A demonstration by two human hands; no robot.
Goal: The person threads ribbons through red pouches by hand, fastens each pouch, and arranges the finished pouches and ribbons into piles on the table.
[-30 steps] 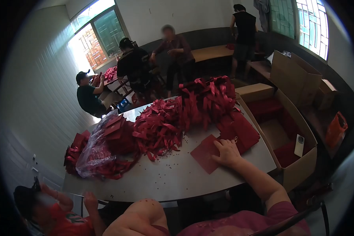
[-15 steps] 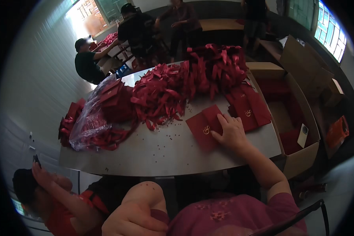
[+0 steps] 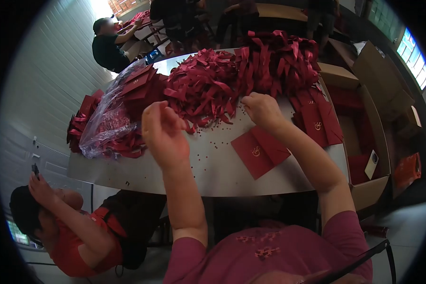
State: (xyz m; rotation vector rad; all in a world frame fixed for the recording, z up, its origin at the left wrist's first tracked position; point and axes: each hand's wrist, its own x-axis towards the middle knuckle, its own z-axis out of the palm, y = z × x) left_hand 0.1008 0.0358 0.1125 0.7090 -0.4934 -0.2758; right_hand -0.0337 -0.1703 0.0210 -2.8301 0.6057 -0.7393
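Note:
My left hand (image 3: 164, 135) is raised over the table in front of the heap of red ribbons (image 3: 203, 80). Its fingers are half curled and apart, with nothing visible in them. At the near edge of the ribbons, my right hand (image 3: 263, 111) has its fingers pinched together; whatever they hold is hidden. Below the right forearm lies a red paper bag (image 3: 259, 152) with a gold emblem, flat on the metal table. More red bags (image 3: 319, 120) with the same emblem are stacked to the right. Small dark red bits (image 3: 215, 143) are scattered between my hands.
A clear plastic wrap (image 3: 104, 123) covers red bags at the left. An open cardboard box (image 3: 371, 189) stands against the table's right side, with a phone (image 3: 371, 164) in it. A person in red (image 3: 87, 236) sits close on my left; others are behind the table.
My right hand has left the red bag and moved up to the ribbons. The left hand has risen from my lap side to above the table. The view has tilted down.

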